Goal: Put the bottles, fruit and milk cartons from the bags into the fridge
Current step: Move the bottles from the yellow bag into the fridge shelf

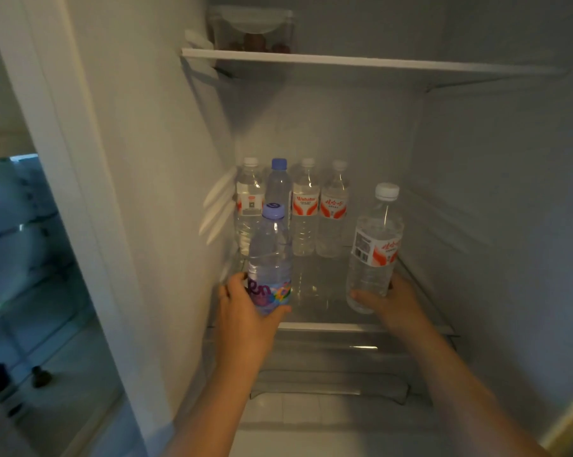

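Gripped low by the left hand, the purple-label bottle; the right hand holds the red-label bottle: full, heavy, smooth-sided.

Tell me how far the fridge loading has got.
Done: a row of four bottles stands at the back of the shelf. In hand: the left hand grips a blue-capped bottle, the right hand a white-capped bottle, both at the shelf front. Left: no milk cartons show here; the bags are out of view.
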Available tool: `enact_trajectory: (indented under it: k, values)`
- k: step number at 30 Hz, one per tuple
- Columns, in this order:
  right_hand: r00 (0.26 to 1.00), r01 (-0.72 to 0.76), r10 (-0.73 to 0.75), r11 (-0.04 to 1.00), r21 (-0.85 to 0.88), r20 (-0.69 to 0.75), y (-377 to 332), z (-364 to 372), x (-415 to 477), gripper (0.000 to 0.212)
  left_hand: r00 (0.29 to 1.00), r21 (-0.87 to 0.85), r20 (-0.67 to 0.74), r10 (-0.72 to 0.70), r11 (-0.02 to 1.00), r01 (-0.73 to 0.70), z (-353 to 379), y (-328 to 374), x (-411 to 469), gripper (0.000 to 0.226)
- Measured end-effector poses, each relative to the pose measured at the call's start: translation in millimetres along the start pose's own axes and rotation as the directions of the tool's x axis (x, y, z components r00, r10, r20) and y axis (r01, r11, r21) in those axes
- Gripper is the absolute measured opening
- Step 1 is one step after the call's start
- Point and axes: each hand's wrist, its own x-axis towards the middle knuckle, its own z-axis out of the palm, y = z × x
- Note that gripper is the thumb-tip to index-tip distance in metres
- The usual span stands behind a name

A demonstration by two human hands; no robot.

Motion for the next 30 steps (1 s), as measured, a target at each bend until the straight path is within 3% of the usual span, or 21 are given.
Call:
enact_trajectory:
  k: [4, 9, 15, 20, 30]
  values:
    - [0.994, 0.009, -0.009, 1.000, -0.001, -0.110, -3, 10, 17, 0.043, 0.997, 0.000, -0.029, -0.071, 0.997, 0.071, 6, 6, 15, 0.069]
    - [0.967, 0.011, -0.018, 0.999, -0.031, -0.256, -7, 19, 51, 0.051, 0.992, 0.003, -0.060, -0.112, 0.994, 0.112, 21, 2, 44, 0.071]
    - [0.918, -0.078, 0.005, 0.983, -0.167, -0.396, 3, 25, 91, 0.034, 0.981, 0.086, -0.134, -0.139, 0.985, 0.152, 36, 0, 70, 0.055]
    - [0.925, -0.201, 0.077, 0.931, -0.305, -0.373, 17, 24, 123, 0.025, 0.972, 0.130, -0.137, -0.191, 0.969, 0.209, 42, -7, 87, 0.045]
    - [0.937, -0.255, 0.142, 0.904, -0.344, -0.319, 18, 26, 134, 0.025, 0.972, 0.123, -0.139, -0.191, 0.970, 0.208, 51, -8, 96, 0.037]
